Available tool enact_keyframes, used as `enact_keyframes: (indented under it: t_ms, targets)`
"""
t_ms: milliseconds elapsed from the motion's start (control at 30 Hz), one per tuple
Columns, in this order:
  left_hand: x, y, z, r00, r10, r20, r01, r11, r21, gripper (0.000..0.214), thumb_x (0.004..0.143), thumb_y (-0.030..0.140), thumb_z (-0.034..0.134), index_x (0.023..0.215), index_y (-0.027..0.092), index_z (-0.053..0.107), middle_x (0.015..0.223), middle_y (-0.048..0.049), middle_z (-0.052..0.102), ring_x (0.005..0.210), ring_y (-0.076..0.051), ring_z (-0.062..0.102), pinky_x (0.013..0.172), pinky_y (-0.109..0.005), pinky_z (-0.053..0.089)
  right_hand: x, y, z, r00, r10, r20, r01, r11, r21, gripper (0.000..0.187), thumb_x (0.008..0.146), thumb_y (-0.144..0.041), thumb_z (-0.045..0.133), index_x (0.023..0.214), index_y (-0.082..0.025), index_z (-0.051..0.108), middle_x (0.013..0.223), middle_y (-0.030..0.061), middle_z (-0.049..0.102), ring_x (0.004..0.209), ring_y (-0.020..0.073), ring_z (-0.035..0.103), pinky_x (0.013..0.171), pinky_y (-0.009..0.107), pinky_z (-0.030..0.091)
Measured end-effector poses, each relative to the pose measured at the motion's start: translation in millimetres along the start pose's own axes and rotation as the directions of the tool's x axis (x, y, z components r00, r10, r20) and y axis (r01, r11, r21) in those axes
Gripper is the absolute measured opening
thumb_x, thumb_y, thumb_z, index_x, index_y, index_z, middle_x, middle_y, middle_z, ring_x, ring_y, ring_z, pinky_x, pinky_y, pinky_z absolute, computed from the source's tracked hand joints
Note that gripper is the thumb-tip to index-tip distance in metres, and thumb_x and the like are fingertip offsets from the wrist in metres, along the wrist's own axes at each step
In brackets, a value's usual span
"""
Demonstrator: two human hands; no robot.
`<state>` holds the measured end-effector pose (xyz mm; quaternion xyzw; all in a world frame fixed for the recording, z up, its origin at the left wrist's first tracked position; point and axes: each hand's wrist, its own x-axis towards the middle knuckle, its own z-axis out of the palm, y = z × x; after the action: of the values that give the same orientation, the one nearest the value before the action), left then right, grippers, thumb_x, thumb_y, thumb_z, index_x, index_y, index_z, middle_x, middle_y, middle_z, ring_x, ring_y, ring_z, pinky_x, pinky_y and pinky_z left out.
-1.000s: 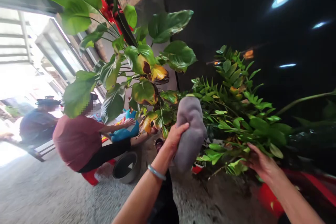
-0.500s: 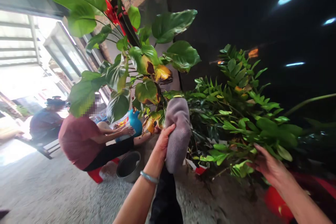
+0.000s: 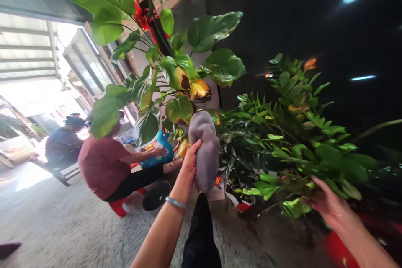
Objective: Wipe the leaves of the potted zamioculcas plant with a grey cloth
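My left hand [image 3: 190,161], with a pale bangle [image 3: 176,203] at the wrist, is closed on the side of a grey fuzzy, sock-shaped thing [image 3: 205,150]. Its thumb lies on the front; the other fingers are mostly hidden behind. Below it a black trouser leg [image 3: 201,234] runs up to the grey thing's lower end. Right above is a large potted-type plant with broad leaves, some yellow and brown at the edges [image 3: 179,109]. My right hand [image 3: 329,205] has its fingers apart at the lower leaves of a bushy green plant [image 3: 301,155], touching or very near them.
On the left a person in a dark red shirt [image 3: 105,165] sits on a red stool [image 3: 117,207], by a grey bucket [image 3: 156,197] and a blue thing [image 3: 163,146]. Farther back sits another person [image 3: 64,140]. A dark glossy wall [image 3: 282,16] rises behind the plants; red material [image 3: 341,247] lies lower right.
The view has shifted slightly, so the surroundings appear farther right. My left hand and the grey thing have moved a little left in view. The right hand stays by the same leaves.
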<state>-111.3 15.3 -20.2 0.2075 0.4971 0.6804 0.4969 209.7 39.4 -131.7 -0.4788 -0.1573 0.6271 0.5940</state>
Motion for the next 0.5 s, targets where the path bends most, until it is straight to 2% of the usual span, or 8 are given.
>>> enact_keyframes:
  t_ms: [67, 133, 200, 233, 300, 367, 433, 500]
  targets:
    - [8.4, -25.5, -7.1, 0.995, -0.084, -0.048, 0.089, 0.991, 0.096, 0.021, 0.071, 0.025, 0.072, 0.086, 0.012, 0.067, 0.057, -0.0020, 0.068, 0.049, -0.016, 0.062, 0.056, -0.027, 0.053, 0.4, 1.2, 0.4, 1.000, 0.005, -0.010, -0.005, 1.000, -0.004, 0.034, 0.045, -0.022, 0.075, 0.076, -0.025, 0.060, 0.053, -0.0059, 0.067, 0.039, 0.0176, 0.059, 0.033, 0.026, 0.050]
    - [3.6, -57.0, -25.9, 0.977, -0.209, -0.042, 0.213, 0.954, 0.210, 0.013, 0.071, 0.022, 0.071, 0.078, 0.012, 0.068, 0.053, -0.0032, 0.068, 0.047, -0.017, 0.061, 0.054, -0.027, 0.052, 0.5, 1.2, -0.8, 0.999, 0.025, -0.036, -0.025, 1.000, -0.003, 0.035, 0.044, -0.021, 0.075, 0.076, -0.025, 0.060, 0.052, -0.0055, 0.066, 0.039, 0.0185, 0.059, 0.031, 0.026, 0.048]
    - [-10.3, -77.6, -47.8, 0.938, -0.326, 0.116, 0.286, 0.920, 0.268, 0.010, 0.071, 0.023, 0.070, 0.074, 0.013, 0.071, 0.055, -0.0057, 0.069, 0.052, -0.018, 0.064, 0.057, -0.028, 0.052, -0.2, -0.2, -2.8, 0.998, 0.048, -0.052, -0.048, 0.999, -0.005, 0.036, 0.042, -0.021, 0.075, 0.075, -0.025, 0.060, 0.050, -0.0047, 0.066, 0.039, 0.0188, 0.059, 0.031, 0.026, 0.048]
    - [-18.2, -79.9, -56.2, 0.932, -0.330, 0.149, 0.282, 0.920, 0.273, 0.010, 0.070, 0.022, 0.070, 0.075, 0.014, 0.073, 0.057, -0.0064, 0.071, 0.057, -0.020, 0.066, 0.059, -0.028, 0.052, -0.8, -1.3, -3.7, 0.997, 0.057, -0.055, -0.058, 0.998, -0.007, 0.037, 0.041, -0.020, 0.075, 0.075, -0.025, 0.060, 0.050, -0.0044, 0.066, 0.038, 0.0187, 0.059, 0.031, 0.026, 0.048]
    - [-29.7, -67.0, -62.5, 0.926, -0.299, 0.229, 0.236, 0.935, 0.266, 0.014, 0.067, 0.022, 0.072, 0.080, 0.015, 0.074, 0.064, -0.0067, 0.073, 0.060, -0.020, 0.068, 0.061, -0.028, 0.053, -2.1, -3.3, -4.7, 0.996, 0.067, -0.056, -0.067, 0.998, -0.006, 0.037, 0.040, -0.021, 0.074, 0.074, -0.025, 0.060, 0.049, -0.0039, 0.066, 0.037, 0.0183, 0.058, 0.032, 0.026, 0.050]
    - [-30.1, -37.7, -53.9, 0.945, -0.215, 0.245, 0.161, 0.961, 0.224, 0.022, 0.066, 0.023, 0.074, 0.085, 0.013, 0.074, 0.071, -0.0077, 0.075, 0.061, -0.021, 0.068, 0.062, -0.028, 0.054, -3.0, -4.6, -3.9, 0.996, 0.064, -0.060, -0.064, 0.998, 0.000, 0.035, 0.041, -0.021, 0.073, 0.073, -0.025, 0.060, 0.049, -0.0036, 0.066, 0.036, 0.0179, 0.057, 0.032, 0.027, 0.051]
    - [-18.3, -7.4, -36.0, 0.978, -0.131, 0.165, 0.103, 0.980, 0.170, 0.022, 0.070, 0.025, 0.072, 0.086, 0.011, 0.071, 0.067, -0.0070, 0.073, 0.056, -0.018, 0.067, 0.060, -0.027, 0.054, -3.0, -4.3, -1.8, 0.997, 0.043, -0.063, -0.042, 0.999, 0.008, 0.034, 0.041, -0.020, 0.072, 0.073, -0.025, 0.060, 0.050, -0.0041, 0.067, 0.036, 0.0172, 0.057, 0.032, 0.027, 0.050]
    - [-0.6, 8.1, -18.5, 0.997, -0.052, 0.052, 0.048, 0.996, 0.069, 0.021, 0.073, 0.026, 0.069, 0.089, 0.012, 0.069, 0.063, -0.0040, 0.071, 0.051, -0.017, 0.065, 0.058, -0.027, 0.054, -2.1, -2.8, 0.2, 0.998, 0.024, -0.050, -0.024, 1.000, 0.005, 0.034, 0.042, -0.020, 0.072, 0.073, -0.026, 0.060, 0.052, -0.0049, 0.068, 0.035, 0.0167, 0.057, 0.031, 0.026, 0.050]
